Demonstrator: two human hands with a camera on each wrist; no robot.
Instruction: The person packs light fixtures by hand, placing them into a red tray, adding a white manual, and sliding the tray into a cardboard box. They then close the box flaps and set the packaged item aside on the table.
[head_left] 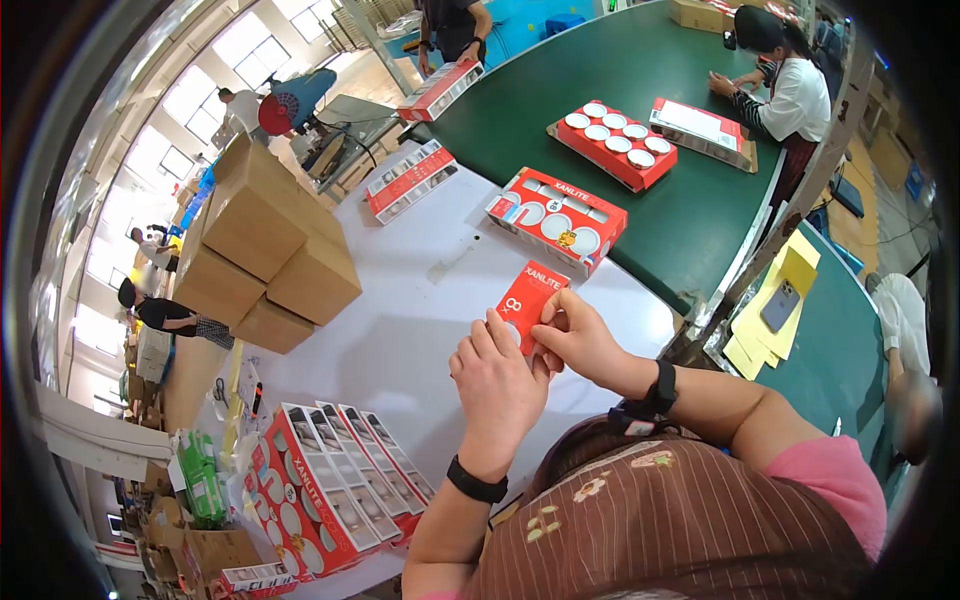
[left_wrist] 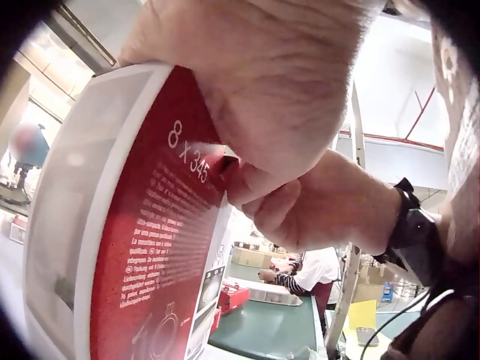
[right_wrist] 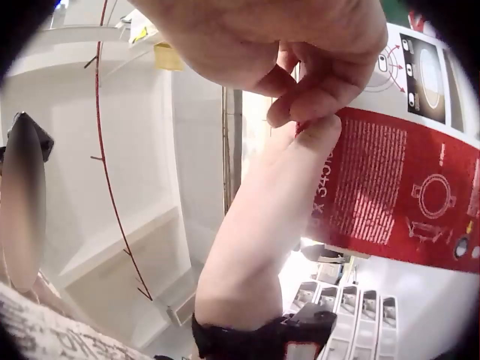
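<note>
XANLITE packaging card [head_left: 530, 292], red and white, is pinched at its lower edge by the left hand [head_left: 497, 385] and right hand [head_left: 575, 340] above a white table [head_left: 400, 330].

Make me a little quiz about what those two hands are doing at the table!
1. Pick one: what do the left hand and the right hand hold together? A) yellow paper B) red card C) brown carton
2. True or false: the left wrist wears a black band.
3. Fill in: the big number printed on the red card is ___.
Key: 1 B; 2 true; 3 8.
</note>
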